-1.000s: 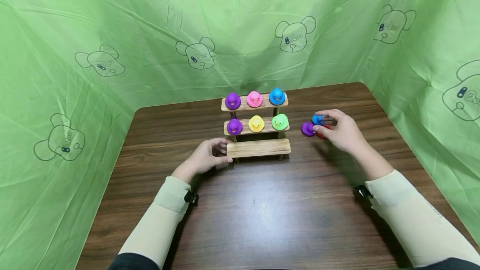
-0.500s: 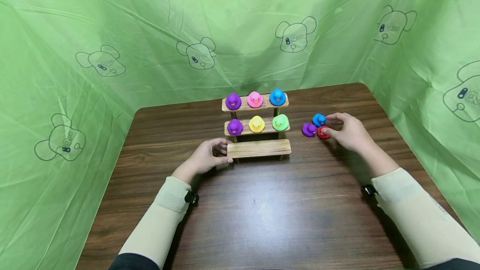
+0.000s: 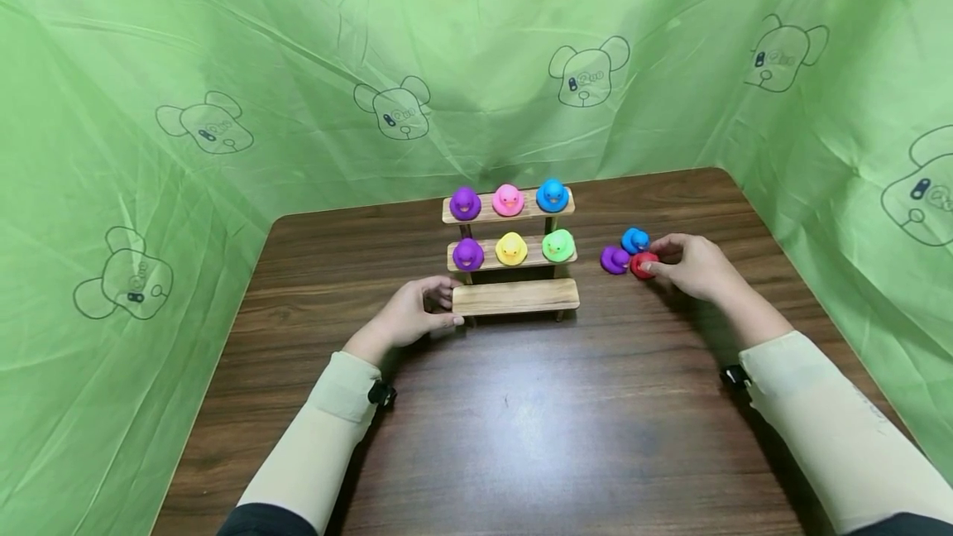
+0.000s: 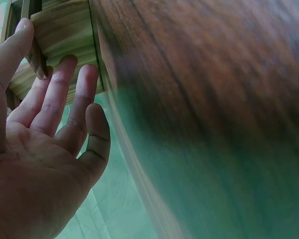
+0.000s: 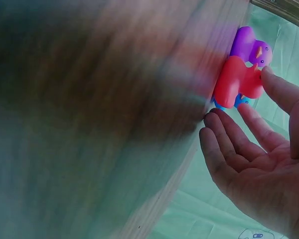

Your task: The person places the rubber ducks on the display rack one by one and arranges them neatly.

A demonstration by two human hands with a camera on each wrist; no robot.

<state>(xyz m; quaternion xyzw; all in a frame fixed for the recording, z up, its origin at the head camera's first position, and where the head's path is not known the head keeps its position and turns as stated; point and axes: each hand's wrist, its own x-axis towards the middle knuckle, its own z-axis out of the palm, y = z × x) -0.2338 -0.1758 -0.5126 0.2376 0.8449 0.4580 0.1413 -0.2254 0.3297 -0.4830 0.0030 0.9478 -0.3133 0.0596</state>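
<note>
My left hand [image 3: 409, 308] holds the left end of a small three-tier wooden display stand [image 3: 515, 297], thumb in front and fingertips behind the end. In the left wrist view its thumb and fingers [image 4: 55, 99] lie against the wood. On the right, my right hand [image 3: 696, 267] pinches a red rubber duck [image 3: 644, 265] between thumb and index finger; in the right wrist view the red duck [image 5: 234, 82] stands on the tabletop, the other fingers apart from it. A purple duck [image 3: 615, 260] and a blue duck [image 3: 635, 240] stand close beside it.
The upper tier carries a purple duck [image 3: 465, 203], a pink duck [image 3: 509, 200] and a blue duck [image 3: 553, 195]. On the middle tier sit a purple duck [image 3: 468, 255], a yellow duck [image 3: 511, 249] and a green duck [image 3: 558, 246]. Green cloth [image 3: 484, 131] surrounds the dark wooden table [image 3: 521, 437].
My right hand has moved from over the blue duck, back and to the right, onto the red duck. The left hand keeps its hold on the stand, which has not moved.
</note>
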